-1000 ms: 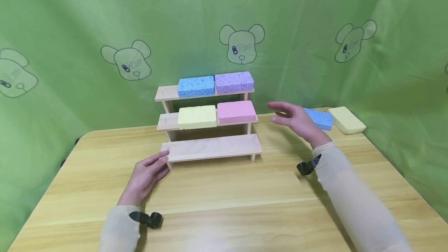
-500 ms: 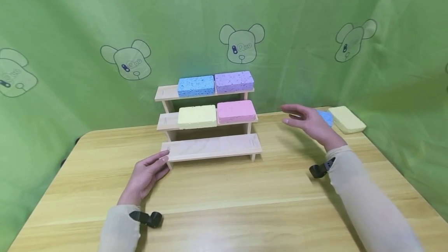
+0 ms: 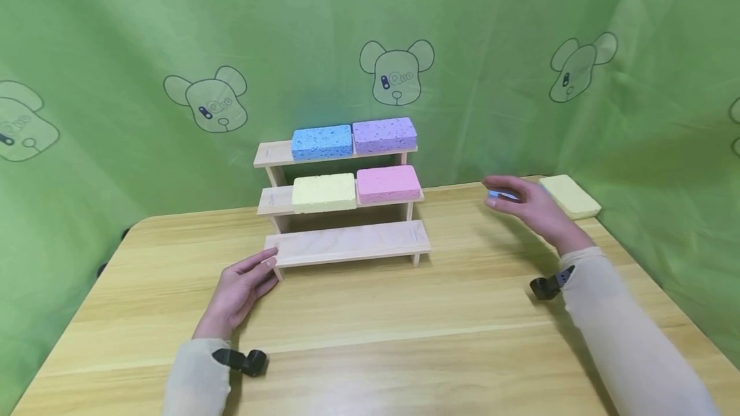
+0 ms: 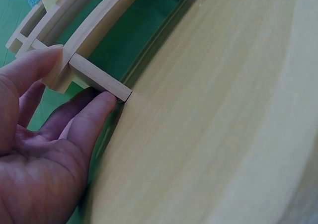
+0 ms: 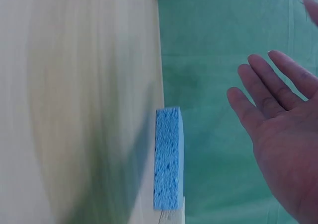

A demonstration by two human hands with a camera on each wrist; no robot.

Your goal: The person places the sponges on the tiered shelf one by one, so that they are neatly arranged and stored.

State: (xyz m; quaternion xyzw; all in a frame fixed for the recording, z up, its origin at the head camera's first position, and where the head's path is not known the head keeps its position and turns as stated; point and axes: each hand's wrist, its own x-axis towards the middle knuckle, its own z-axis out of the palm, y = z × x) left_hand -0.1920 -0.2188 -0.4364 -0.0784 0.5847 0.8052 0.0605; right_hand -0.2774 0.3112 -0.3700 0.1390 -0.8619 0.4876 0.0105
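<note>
A three-tier wooden display stand (image 3: 347,242) stands on the table. My left hand (image 3: 243,291) holds the left end of its lowest tier; in the left wrist view the thumb (image 4: 42,65) lies on the board's end and fingertips (image 4: 110,99) meet the leg below. My right hand (image 3: 528,207) hovers over a loose blue sponge (image 3: 502,194), largely covering it in the head view. In the right wrist view that sponge (image 5: 168,159) lies near the table edge, apart from the spread fingers (image 5: 268,92). Beside it lies a pale yellow sponge (image 3: 569,196).
On the top tier sit a blue sponge (image 3: 321,142) and a purple sponge (image 3: 384,135). A yellow sponge (image 3: 324,192) and a pink sponge (image 3: 388,183) occupy the middle tier. Green curtain (image 3: 474,69) with bear-head drawings rises behind the wooden table (image 3: 370,339).
My right hand has moved rightward, away from the stand, until it overlaps the loose blue sponge. The left hand keeps its place on the stand.
</note>
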